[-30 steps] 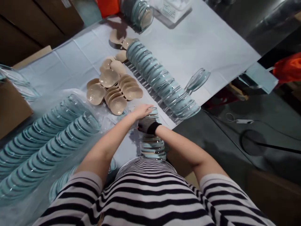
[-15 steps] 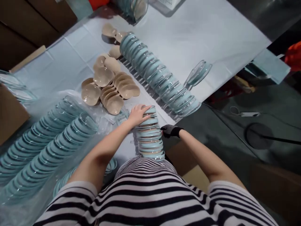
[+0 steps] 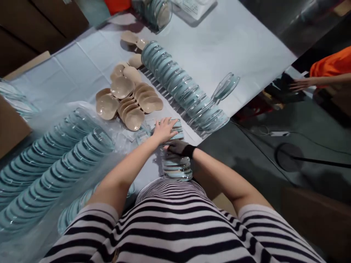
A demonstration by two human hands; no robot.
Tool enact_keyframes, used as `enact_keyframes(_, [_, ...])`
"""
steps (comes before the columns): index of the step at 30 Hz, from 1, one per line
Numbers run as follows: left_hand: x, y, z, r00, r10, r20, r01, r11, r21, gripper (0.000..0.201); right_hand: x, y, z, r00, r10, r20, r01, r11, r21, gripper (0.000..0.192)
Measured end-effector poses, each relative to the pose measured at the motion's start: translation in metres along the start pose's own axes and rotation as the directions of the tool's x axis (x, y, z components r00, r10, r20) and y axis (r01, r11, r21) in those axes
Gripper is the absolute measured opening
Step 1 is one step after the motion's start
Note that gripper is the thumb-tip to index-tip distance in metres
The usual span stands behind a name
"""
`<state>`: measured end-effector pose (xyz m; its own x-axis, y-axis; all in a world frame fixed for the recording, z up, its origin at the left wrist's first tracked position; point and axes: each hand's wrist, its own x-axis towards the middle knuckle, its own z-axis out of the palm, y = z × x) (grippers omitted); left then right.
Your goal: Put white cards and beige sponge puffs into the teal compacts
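Note:
A short stack of clear, light-blue oval pieces (image 3: 177, 168) with thin beige layers stands at the table's near edge, against the striped shirt. My left hand (image 3: 165, 130), bare, lies over the stack's far end with its fingers spread. My right hand (image 3: 178, 148), in a dark glove, lies across the stack's middle just below the left one. Its fingers look closed on the oval pieces, though the glove hides part of them. Left of the stack, glossy beige double-lobed shells (image 3: 134, 119) lie in overlapping piles.
A long row of light-blue ovals with handles (image 3: 178, 82) runs across the table (image 3: 246, 36). A few lie apart (image 3: 226, 86). More rows (image 3: 63, 160) rest in plastic at left. A white basket (image 3: 193, 8) stands at the back. A co-worker's hand (image 3: 300, 84) shows at far right.
My right hand has moved left from beside the stack onto its middle. My left hand has shifted slightly, its fingers more spread. A co-worker's orange sleeve and hand have come further into view.

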<state>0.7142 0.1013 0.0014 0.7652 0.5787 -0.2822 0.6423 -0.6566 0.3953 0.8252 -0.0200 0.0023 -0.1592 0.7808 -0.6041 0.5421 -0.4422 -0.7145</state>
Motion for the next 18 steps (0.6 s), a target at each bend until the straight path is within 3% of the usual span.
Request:
enact_keyframes(3, [-0.008,0.002,0.003,1.0,-0.003,-0.018,0.004,1.0,0.016,0.069,-0.03,0.051,-0.017,0.953,0.301,-0.029,-0.301,0.953,0.031,0.024])
enact_keyframes(4, [-0.009,0.002,0.003,1.0,-0.011,-0.003,0.011,1.0,0.021,0.069,-0.036,0.066,-0.015,0.913,0.403,0.065,-0.406,0.913,0.041,0.023])
enact_keyframes(6, [-0.01,0.002,0.001,0.999,-0.025,0.026,0.024,0.999,0.04,0.07,-0.041,0.086,-0.001,0.843,0.462,0.275,-0.489,0.871,0.036,0.025])
enact_keyframes(7, [-0.009,0.002,0.0,0.999,-0.028,0.035,0.026,0.998,0.052,0.07,-0.04,0.092,0.007,0.826,0.443,0.348,-0.483,0.875,0.033,0.023])
enact_keyframes(9, [-0.008,0.002,-0.003,0.999,-0.029,0.046,0.026,0.996,0.082,0.07,-0.035,0.098,0.017,0.834,0.395,0.385,-0.438,0.898,0.028,0.016])
enact_keyframes(13, [-0.006,0.001,-0.007,0.997,-0.043,0.063,0.035,0.992,0.125,0.071,-0.044,0.095,0.004,0.851,0.367,0.376,-0.407,0.913,0.03,0.012])
enact_keyframes(16, [-0.005,0.002,-0.008,0.996,-0.038,0.075,0.028,0.992,0.125,0.071,-0.06,0.067,-0.003,0.904,0.268,0.333,-0.273,0.961,-0.031,0.019])
enact_keyframes(18, [-0.004,0.005,-0.007,0.997,-0.032,0.069,0.023,0.992,0.124,0.071,-0.06,0.028,0.011,0.963,0.143,0.23,-0.093,0.972,-0.214,0.024])
